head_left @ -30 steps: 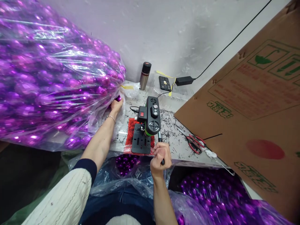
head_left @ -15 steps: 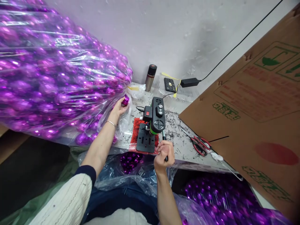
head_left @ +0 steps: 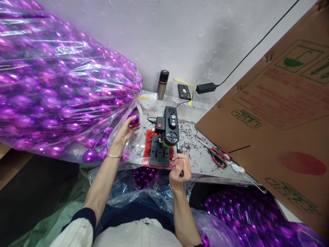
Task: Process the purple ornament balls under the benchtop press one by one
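Between the fingers of my left hand [head_left: 125,129] is a shiny purple faceted ball [head_left: 134,120], held beside the mouth of a large clear bag [head_left: 102,103] filled with such balls. My right hand [head_left: 180,168] is wrapped round the black-gripped lever [head_left: 182,173] of a small bench drill press [head_left: 171,127]. The press has a black motor head with knobs and a red switch. Its slotted base plate [head_left: 159,151] rests on a red mat [head_left: 149,140] and has no ball on it. Dark shavings lie around the press.
Red-handled scissors [head_left: 219,157] lie to the right, against a big cardboard box [head_left: 272,130]. Behind the press are a flask [head_left: 162,84], a phone [head_left: 184,91] and a black power adapter [head_left: 206,88] with its cable. More purple balls [head_left: 239,212] fill a bag below the table edge.
My left hand has drawn back slightly toward me with the ball, which now shows more fully. My right hand stays on the lever. The view has shifted a little.
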`<action>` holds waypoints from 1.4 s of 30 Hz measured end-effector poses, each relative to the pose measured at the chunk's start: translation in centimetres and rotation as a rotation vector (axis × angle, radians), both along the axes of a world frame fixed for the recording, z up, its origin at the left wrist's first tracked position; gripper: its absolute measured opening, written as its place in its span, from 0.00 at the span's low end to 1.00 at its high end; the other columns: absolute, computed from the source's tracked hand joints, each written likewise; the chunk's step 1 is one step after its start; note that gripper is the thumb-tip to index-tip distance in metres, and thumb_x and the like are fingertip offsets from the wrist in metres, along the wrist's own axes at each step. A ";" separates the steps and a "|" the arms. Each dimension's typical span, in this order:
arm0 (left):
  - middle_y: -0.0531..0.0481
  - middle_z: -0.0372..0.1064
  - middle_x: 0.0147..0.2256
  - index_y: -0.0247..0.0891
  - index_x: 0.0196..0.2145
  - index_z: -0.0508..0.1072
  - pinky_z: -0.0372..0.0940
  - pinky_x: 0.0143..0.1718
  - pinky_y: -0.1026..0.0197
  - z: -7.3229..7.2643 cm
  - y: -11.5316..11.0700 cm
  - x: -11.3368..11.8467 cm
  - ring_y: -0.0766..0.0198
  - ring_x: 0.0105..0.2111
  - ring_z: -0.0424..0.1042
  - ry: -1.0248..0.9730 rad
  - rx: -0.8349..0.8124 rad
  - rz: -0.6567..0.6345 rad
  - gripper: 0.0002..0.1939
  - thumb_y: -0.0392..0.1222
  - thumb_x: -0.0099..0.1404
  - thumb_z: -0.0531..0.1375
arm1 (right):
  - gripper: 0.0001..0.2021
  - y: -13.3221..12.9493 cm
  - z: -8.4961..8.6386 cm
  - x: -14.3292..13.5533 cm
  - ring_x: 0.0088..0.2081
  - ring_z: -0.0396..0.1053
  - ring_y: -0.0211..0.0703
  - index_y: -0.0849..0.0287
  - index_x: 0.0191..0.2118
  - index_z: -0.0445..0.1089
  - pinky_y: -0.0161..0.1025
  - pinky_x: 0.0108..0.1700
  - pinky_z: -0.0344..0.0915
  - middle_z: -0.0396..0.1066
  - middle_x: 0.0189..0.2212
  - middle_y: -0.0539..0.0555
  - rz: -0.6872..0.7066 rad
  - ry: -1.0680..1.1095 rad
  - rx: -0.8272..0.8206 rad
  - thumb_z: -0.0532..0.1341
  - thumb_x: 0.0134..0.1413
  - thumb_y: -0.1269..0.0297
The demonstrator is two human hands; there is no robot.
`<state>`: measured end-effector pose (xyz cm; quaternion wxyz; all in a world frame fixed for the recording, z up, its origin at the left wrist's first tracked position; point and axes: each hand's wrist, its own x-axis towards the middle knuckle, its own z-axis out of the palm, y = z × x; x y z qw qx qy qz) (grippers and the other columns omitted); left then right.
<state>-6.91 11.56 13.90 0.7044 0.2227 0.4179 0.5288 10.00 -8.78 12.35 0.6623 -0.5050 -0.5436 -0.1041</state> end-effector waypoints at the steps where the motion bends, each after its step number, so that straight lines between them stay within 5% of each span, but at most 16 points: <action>1: 0.52 0.77 0.28 0.35 0.35 0.75 0.74 0.30 0.66 -0.1 -1.1 -0.3 0.66 0.27 0.78 0.023 0.031 -0.025 0.05 0.36 0.62 0.68 | 0.17 0.0 0.3 0.0 0.28 0.68 0.37 0.54 0.27 0.61 0.37 0.31 0.62 0.64 0.23 0.46 -0.005 -0.006 -0.008 0.51 0.70 0.72; 5: 0.48 0.80 0.34 0.34 0.42 0.77 0.75 0.31 0.64 -1.2 -6.3 -0.9 0.63 0.31 0.81 0.038 0.057 -0.168 0.11 0.39 0.62 0.68 | 0.17 -0.2 1.3 0.1 0.28 0.68 0.37 0.54 0.26 0.61 0.38 0.31 0.62 0.62 0.22 0.46 -0.012 -0.005 -0.023 0.52 0.70 0.73; 10: 0.47 0.81 0.36 0.36 0.42 0.77 0.74 0.31 0.64 -4.8 -11.6 0.9 0.61 0.34 0.82 0.070 -0.057 -0.301 0.15 0.46 0.62 0.71 | 0.17 -0.3 1.8 0.1 0.29 0.69 0.37 0.54 0.27 0.60 0.37 0.32 0.62 0.62 0.22 0.45 0.013 -0.004 -0.030 0.52 0.70 0.74; 13: 0.46 0.82 0.39 0.37 0.47 0.78 0.75 0.38 0.61 -7.3 -12.6 2.8 0.59 0.38 0.81 0.234 -0.005 -0.291 0.22 0.53 0.61 0.72 | 0.16 -0.4 1.7 0.2 0.29 0.69 0.37 0.54 0.27 0.61 0.37 0.32 0.63 0.63 0.23 0.46 0.018 -0.018 -0.045 0.52 0.70 0.74; 17: 0.45 0.82 0.48 0.39 0.53 0.78 0.72 0.55 0.54 -9.8 -12.5 4.3 0.54 0.50 0.79 0.526 0.248 -0.224 0.28 0.55 0.59 0.72 | 0.15 -0.6 1.4 0.4 0.29 0.68 0.36 0.55 0.28 0.62 0.37 0.31 0.63 0.66 0.25 0.47 0.029 -0.034 -0.062 0.52 0.69 0.75; 20: 0.43 0.81 0.50 0.41 0.57 0.78 0.70 0.58 0.48 -11.1 -12.3 4.4 0.50 0.52 0.78 0.777 0.430 -0.203 0.30 0.55 0.60 0.72 | 0.15 -0.8 1.3 0.4 0.29 0.68 0.37 0.55 0.29 0.63 0.38 0.31 0.62 0.66 0.25 0.48 0.022 -0.044 -0.076 0.53 0.68 0.75; 25: 0.44 0.81 0.46 0.43 0.60 0.75 0.71 0.55 0.47 -11.6 -12.1 4.3 0.49 0.49 0.79 1.055 0.730 -0.240 0.29 0.54 0.65 0.71 | 0.14 -0.9 1.1 0.4 0.29 0.67 0.37 0.55 0.29 0.63 0.38 0.31 0.63 0.66 0.26 0.48 0.024 -0.052 -0.074 0.52 0.68 0.75; 32: 0.38 0.77 0.55 0.40 0.63 0.68 0.67 0.62 0.43 -11.1 -12.4 4.4 0.47 0.56 0.76 1.130 1.042 -0.316 0.31 0.53 0.68 0.69 | 0.15 -0.9 0.9 0.4 0.29 0.68 0.37 0.55 0.29 0.63 0.38 0.32 0.63 0.67 0.26 0.48 0.015 -0.047 -0.065 0.52 0.67 0.75; 42: 0.38 0.76 0.53 0.40 0.60 0.70 0.66 0.60 0.43 -12.2 -12.4 6.4 0.45 0.55 0.75 1.061 0.905 -0.280 0.28 0.51 0.67 0.69 | 0.15 -1.0 0.9 0.3 0.29 0.68 0.37 0.55 0.29 0.64 0.37 0.31 0.63 0.67 0.26 0.48 0.021 -0.045 -0.070 0.52 0.68 0.74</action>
